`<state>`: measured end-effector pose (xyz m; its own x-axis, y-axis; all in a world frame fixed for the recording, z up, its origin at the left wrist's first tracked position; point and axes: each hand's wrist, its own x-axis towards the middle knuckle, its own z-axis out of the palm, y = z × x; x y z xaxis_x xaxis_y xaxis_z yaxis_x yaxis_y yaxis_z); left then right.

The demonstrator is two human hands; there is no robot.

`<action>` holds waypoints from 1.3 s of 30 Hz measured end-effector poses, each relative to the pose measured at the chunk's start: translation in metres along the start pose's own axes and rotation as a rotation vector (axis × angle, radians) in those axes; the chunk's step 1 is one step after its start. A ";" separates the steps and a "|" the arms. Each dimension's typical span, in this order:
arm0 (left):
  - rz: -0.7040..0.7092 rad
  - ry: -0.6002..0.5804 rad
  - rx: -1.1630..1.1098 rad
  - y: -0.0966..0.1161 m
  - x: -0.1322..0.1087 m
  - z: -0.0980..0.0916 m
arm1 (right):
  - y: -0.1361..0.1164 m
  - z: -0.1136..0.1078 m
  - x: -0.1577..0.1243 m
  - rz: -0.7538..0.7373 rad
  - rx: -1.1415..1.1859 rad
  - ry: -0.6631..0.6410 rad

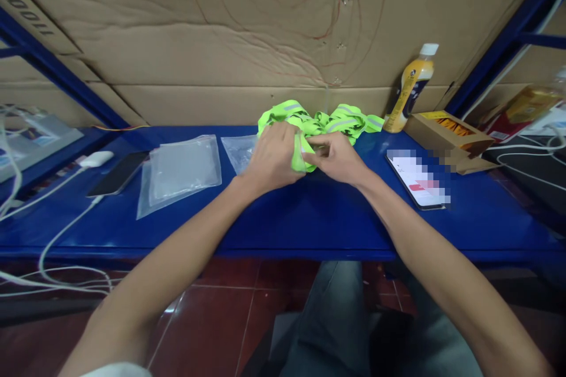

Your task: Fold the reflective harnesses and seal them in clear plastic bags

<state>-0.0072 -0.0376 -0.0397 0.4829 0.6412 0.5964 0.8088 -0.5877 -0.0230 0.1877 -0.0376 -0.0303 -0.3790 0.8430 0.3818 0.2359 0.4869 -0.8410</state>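
Note:
A heap of neon-green reflective straps point(347, 120) with grey stripes and dark patches lies at the back of the blue shelf. In front of it, my left hand point(275, 156) is closed around a folded part of the green strap. My right hand point(339, 156) touches the same fold from the right, thumb and fingers bent in a pinch on its edge. A clear plastic bag point(236, 147) lies partly beneath my left hand. Further left rests a stack of clear plastic bags point(186, 168). My fingers hide part of the fold.
On the right of the blue shelf point(305, 224) are a lit phone point(413, 179), a yellow bottle point(409, 91) and an open cardboard box point(451, 135). A dark phone point(117, 174) on a cable and a white charger point(96, 159) lie left. Cardboard point(221, 59) backs the shelf.

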 end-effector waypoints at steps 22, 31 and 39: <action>-0.107 -0.242 -0.480 -0.029 0.013 -0.057 | -0.006 -0.016 -0.001 -0.052 0.102 -0.048; -0.432 0.202 -0.709 -0.026 0.010 -0.025 | 0.003 -0.014 0.010 0.108 0.365 0.330; -0.606 0.093 -1.373 -0.001 0.011 -0.008 | 0.012 0.017 -0.003 0.147 0.309 0.093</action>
<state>-0.0059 -0.0341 -0.0270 0.1348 0.9480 0.2885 -0.0882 -0.2785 0.9564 0.1766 -0.0378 -0.0484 -0.2748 0.9229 0.2696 -0.0056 0.2789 -0.9603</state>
